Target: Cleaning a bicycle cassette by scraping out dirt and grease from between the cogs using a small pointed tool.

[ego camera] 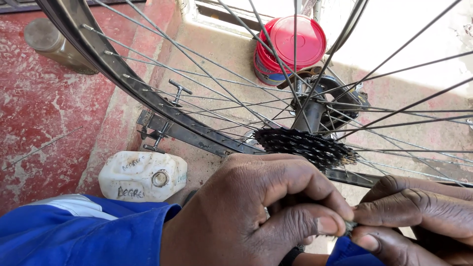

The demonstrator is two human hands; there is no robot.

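Pinching a small metal part (350, 227) between both hands, I am working just below the bicycle wheel's sprocket cluster (306, 145).

My left hand (256, 207) and right hand (419, 216) are meeting fingertip to fingertip around it, hiding most of it. Spokes (207, 74) are crossing in front of a red-lidded tub (290, 47); a white plastic jug (143, 176) is lying near my blue sleeve (84, 231) on the concrete floor (217, 44).
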